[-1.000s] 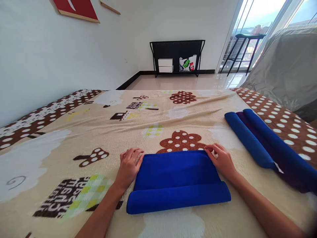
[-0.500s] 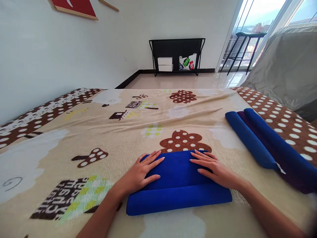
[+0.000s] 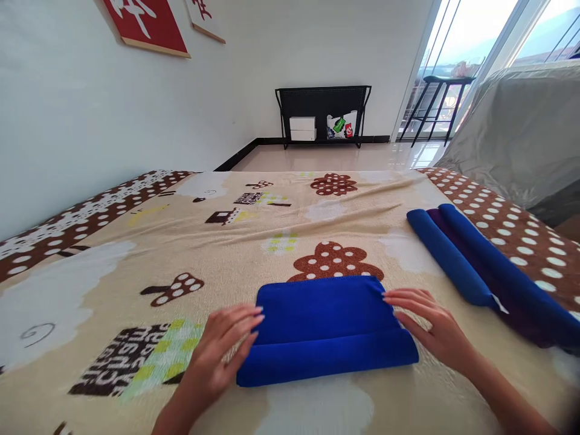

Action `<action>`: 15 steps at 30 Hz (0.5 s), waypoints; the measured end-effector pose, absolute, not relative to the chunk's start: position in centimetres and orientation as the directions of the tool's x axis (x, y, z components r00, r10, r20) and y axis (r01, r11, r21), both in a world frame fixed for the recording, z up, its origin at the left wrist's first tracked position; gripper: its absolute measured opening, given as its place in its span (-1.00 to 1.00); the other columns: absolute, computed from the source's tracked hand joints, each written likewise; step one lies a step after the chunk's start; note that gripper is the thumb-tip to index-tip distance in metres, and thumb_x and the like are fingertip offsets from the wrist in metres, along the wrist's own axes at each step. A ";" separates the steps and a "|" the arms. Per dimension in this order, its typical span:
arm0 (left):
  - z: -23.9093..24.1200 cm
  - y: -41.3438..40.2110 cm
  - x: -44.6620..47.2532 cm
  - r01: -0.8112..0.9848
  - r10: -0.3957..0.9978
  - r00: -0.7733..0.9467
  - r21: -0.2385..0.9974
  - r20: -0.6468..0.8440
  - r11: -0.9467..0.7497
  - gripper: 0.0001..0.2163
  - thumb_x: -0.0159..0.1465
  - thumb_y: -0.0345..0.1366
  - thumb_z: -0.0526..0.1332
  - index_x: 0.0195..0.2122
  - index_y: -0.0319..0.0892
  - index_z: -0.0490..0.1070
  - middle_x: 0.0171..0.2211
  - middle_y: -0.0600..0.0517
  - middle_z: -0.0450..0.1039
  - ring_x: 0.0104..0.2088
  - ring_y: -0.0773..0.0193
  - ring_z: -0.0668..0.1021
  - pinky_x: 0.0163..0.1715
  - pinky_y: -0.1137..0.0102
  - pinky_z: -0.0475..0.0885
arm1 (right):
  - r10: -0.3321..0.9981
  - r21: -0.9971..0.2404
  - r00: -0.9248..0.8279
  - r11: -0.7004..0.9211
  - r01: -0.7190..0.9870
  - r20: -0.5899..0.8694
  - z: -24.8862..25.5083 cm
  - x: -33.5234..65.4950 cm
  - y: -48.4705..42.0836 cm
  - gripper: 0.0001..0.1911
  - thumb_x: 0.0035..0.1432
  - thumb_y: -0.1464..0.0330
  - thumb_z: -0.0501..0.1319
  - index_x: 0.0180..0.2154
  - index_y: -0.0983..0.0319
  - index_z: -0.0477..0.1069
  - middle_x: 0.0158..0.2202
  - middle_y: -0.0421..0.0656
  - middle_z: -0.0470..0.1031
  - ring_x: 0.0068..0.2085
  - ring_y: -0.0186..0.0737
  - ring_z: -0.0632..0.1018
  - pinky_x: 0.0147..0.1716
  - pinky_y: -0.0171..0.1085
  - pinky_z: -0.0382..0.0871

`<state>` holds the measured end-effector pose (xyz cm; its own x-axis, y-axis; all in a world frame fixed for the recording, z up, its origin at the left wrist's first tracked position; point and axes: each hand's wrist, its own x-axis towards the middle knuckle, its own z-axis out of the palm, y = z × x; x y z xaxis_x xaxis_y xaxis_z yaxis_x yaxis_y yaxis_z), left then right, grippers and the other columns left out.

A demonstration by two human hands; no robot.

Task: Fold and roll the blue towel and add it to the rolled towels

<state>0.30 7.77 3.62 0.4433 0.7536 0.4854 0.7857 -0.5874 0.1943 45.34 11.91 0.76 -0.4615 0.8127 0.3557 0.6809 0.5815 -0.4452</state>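
A bright blue cloth (image 3: 324,311), folded into a flat rectangle with a thicker rolled fold along its near side, lies on the patterned blanket (image 3: 235,254) in front of me. My left hand (image 3: 222,344) is at the cloth's left edge, fingers extended and the thumb apart from them. At the right edge, my right hand (image 3: 428,320) has its fingers stretched toward the cloth's border, thumb below them. Neither hand grips the cloth; whether the fingertips touch its edges I cannot tell.
A rolled blue and dark purple cloth bundle (image 3: 466,260) with a white tag lies to the right. Beyond the bed stands a black rack (image 3: 322,103) with white boxes and a printed bag. A covered piece of furniture (image 3: 512,127) and a black stool (image 3: 439,99) are at the right.
Both hands have lifted off the top of the blue cloth and moved outward to its left and right edges. The camera view has tilted up slightly.
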 end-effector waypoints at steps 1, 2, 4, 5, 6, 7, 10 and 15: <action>3.7 6.1 0.7 0.764 0.726 0.473 0.178 0.499 -0.620 -0.65 0.34 -0.41 0.17 0.13 0.00 0.41 0.09 0.02 0.51 0.17 0.16 0.46 0.14 0.22 0.34 | 0.795 -0.439 -0.492 0.607 0.663 0.356 0.7 45.8 10.4 -0.65 0.33 0.32 0.15 0.12 0.00 0.43 0.15 -0.17 0.48 0.17 -0.14 0.47 0.15 -0.07 0.36; 3.5 4.5 1.0 0.754 0.703 0.508 0.139 0.497 -0.642 -0.64 0.32 -0.42 0.19 0.13 -0.02 0.41 0.07 0.02 0.52 0.15 0.16 0.47 0.14 0.25 0.33 | 0.778 -0.428 -0.523 0.628 0.650 0.347 0.5 46.1 8.9 -0.63 0.31 0.34 0.17 0.13 0.00 0.42 0.15 -0.17 0.48 0.16 -0.14 0.48 0.13 -0.10 0.39; 2.7 2.3 1.5 0.754 0.688 0.568 0.050 0.452 -0.655 -0.59 0.29 -0.41 0.23 0.17 -0.08 0.39 0.08 -0.01 0.51 0.15 0.16 0.47 0.16 0.28 0.31 | 0.763 -0.395 -0.559 0.647 0.652 0.326 -0.1 46.7 6.5 -0.59 0.28 0.35 0.19 0.15 0.00 0.40 0.16 -0.16 0.47 0.15 -0.12 0.49 0.10 -0.13 0.42; 2.2 1.7 1.6 0.760 0.692 0.581 0.020 0.428 -0.650 -0.58 0.29 -0.40 0.23 0.19 -0.11 0.37 0.09 -0.02 0.50 0.15 0.16 0.47 0.17 0.29 0.30 | 0.765 -0.379 -0.559 0.644 0.665 0.319 -0.5 46.8 5.7 -0.57 0.27 0.35 0.20 0.16 0.00 0.39 0.17 -0.15 0.46 0.15 -0.12 0.49 0.10 -0.14 0.43; 1.6 1.4 1.7 0.768 0.701 0.583 0.004 0.411 -0.640 -0.57 0.29 -0.40 0.23 0.20 -0.13 0.36 0.10 -0.04 0.49 0.15 0.16 0.47 0.17 0.30 0.30 | 0.769 -0.363 -0.554 0.639 0.678 0.318 -0.9 46.9 5.2 -0.55 0.27 0.34 0.21 0.18 0.01 0.38 0.17 -0.14 0.46 0.16 -0.11 0.49 0.10 -0.14 0.43; 1.2 1.3 1.7 0.780 0.715 0.572 0.001 0.402 -0.625 -0.57 0.29 -0.41 0.22 0.20 -0.13 0.36 0.11 -0.04 0.49 0.15 0.16 0.47 0.16 0.30 0.29 | 0.775 -0.349 -0.546 0.631 0.693 0.317 -1.3 46.9 4.9 -0.54 0.26 0.34 0.22 0.19 0.02 0.37 0.17 -0.14 0.46 0.17 -0.10 0.48 0.10 -0.14 0.43; 0.5 2.0 1.6 0.807 0.737 0.535 0.007 0.413 -0.590 -0.58 0.30 -0.47 0.17 0.19 -0.11 0.35 0.09 -0.04 0.50 0.12 0.18 0.49 0.14 0.28 0.27 | 0.780 -0.317 -0.536 0.622 0.716 0.322 -2.1 46.6 5.3 -0.51 0.24 0.32 0.25 0.20 0.03 0.35 0.16 -0.13 0.47 0.16 -0.12 0.48 0.10 -0.16 0.43; 1.2 3.4 1.5 0.807 0.727 0.545 -0.026 0.417 -0.590 -0.61 0.32 -0.51 0.12 0.14 -0.08 0.38 0.03 0.01 0.54 0.03 0.23 0.55 0.07 0.31 0.23 | 0.772 -0.307 -0.540 0.632 0.712 0.335 -1.9 46.0 6.8 -0.61 0.28 0.33 0.21 0.13 0.06 0.38 0.10 -0.17 0.52 0.12 -0.21 0.51 0.08 -0.22 0.43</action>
